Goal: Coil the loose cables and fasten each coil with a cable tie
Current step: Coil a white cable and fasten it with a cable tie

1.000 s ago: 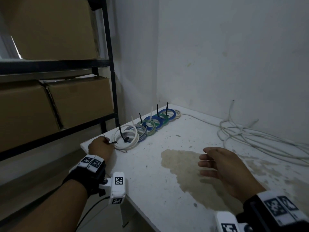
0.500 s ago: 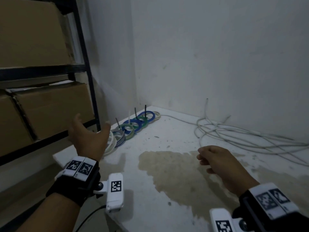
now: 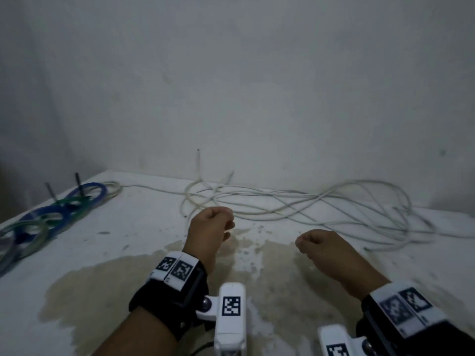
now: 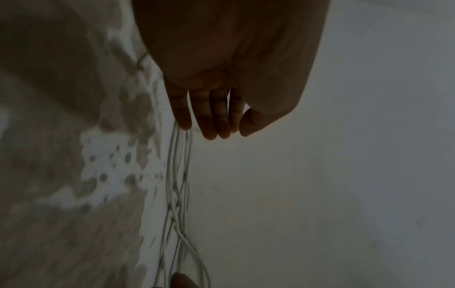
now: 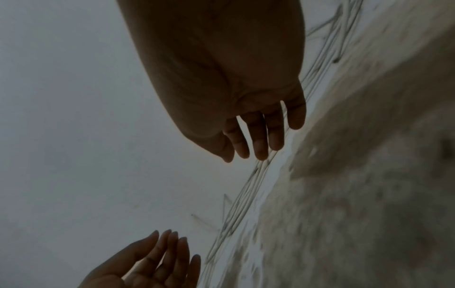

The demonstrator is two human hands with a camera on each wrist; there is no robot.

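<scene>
Head view looks down and forward; wrist views look close along the fingers.
All three share the stained worktop (image 3: 108,253), the far wall (image 3: 257,86) and the loose white cable (image 3: 295,206); the right wrist view also catches the left hand (image 5: 152,261).

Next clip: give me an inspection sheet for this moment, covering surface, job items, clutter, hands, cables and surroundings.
Surface: white table with a large brownish stain.
Job's things: tied coils, blue and green, in a row at far left, tie tails upright.
Clutter: nothing seen.
Grippers: left hand and right hand above the table, fingers loosely curled, holding nothing.
Cables: loose white cable tangled along the wall, uncoiled.
Surroundings: bare wall.
</scene>
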